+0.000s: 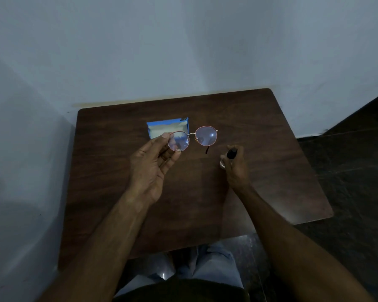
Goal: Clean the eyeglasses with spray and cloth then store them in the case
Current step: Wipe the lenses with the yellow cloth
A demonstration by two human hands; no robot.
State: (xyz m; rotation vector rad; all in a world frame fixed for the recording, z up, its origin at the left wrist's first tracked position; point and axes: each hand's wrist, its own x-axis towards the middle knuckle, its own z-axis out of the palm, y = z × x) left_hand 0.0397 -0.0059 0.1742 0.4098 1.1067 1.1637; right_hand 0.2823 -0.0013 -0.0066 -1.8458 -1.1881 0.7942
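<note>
Round eyeglasses [206,136] with a thin reddish metal frame hang above the dark wooden table [118,171]. My left hand [153,164] pinches the rim of their left lens between thumb and fingers. To the right, my right hand [235,168] grips a small spray bottle [231,154] with a dark cap, its top pointing up and a little toward the glasses. Behind the glasses a blue case [162,127] lies open on the table, showing a pale lining. No cloth is visible.
The small table stands in a corner, with pale walls close at the back and left. Its right edge [314,171] borders a dark floor. My knees in light trousers [214,264] show below the table's near edge.
</note>
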